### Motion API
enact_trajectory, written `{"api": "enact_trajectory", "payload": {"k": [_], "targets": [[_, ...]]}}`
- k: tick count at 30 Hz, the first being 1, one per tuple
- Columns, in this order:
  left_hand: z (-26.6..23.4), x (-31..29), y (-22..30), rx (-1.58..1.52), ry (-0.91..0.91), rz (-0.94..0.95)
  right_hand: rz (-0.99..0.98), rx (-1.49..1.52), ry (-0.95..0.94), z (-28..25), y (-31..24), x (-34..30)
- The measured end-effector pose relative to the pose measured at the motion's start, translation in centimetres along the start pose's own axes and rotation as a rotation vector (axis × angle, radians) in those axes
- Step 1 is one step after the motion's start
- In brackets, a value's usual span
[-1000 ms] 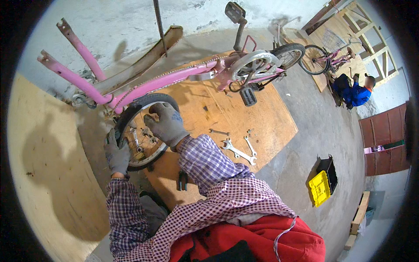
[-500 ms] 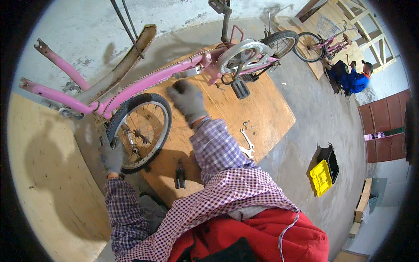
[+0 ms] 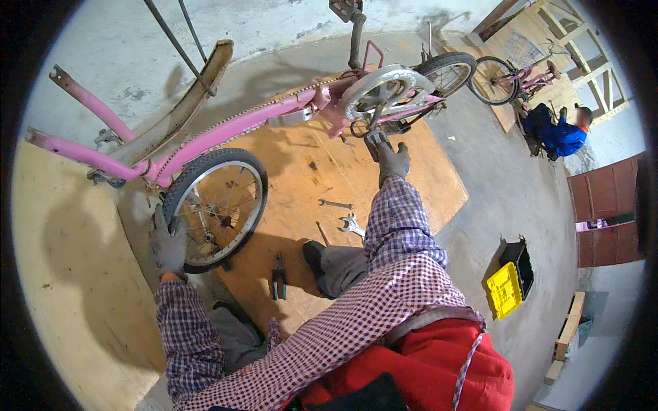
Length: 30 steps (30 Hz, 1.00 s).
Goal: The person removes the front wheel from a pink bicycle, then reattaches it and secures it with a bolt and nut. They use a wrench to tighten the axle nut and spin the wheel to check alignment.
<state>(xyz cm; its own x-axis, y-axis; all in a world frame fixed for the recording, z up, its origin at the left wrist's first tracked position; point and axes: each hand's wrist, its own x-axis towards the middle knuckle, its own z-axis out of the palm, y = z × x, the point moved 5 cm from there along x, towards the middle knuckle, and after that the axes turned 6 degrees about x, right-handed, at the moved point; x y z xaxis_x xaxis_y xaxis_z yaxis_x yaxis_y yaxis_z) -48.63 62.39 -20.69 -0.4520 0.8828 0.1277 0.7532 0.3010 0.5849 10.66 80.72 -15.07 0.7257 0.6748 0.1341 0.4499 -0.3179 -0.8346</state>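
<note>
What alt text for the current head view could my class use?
A person's gloved left hand holds a spoked wheel while the right hand touches a pedal of a pink bicycle frame. Wrenches and pliers lie on a wooden board nearby.

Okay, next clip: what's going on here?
The wearer's gloved left hand is against a spoked wheel, while the right hand is at the nearer pedal of a pink bicycle frame; whether it grips is unclear. Wrenches and pliers lie on the wooden board. Farther off, a person in blue is beside another bicycle.
</note>
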Motion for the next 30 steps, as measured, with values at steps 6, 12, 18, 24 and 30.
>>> {"api": "enact_trajectory", "payload": {"k": [6,12,18,24,30], "targets": [[0.0,0.1,1.4,0.160,-0.049,-0.047,0.016,0.128,-0.322,1.9,-0.6,1.4],[-1.2,-0.6,1.4,-0.064,-0.147,-0.025,0.003,-0.086,-0.274,1.9,-0.3,0.1],[-2.2,-1.6,0.6,0.019,-0.144,0.013,0.245,-0.086,-0.541,1.4,-1.6,-3.7],[-3.9,-3.7,0.3,-0.179,-0.089,0.032,0.274,-0.053,-0.849,1.5,-5.9,-11.7],[-4.9,-5.2,-2.0,-0.005,-0.092,0.050,0.230,0.184,-0.990,-2.3,-11.1,-18.2]]}}
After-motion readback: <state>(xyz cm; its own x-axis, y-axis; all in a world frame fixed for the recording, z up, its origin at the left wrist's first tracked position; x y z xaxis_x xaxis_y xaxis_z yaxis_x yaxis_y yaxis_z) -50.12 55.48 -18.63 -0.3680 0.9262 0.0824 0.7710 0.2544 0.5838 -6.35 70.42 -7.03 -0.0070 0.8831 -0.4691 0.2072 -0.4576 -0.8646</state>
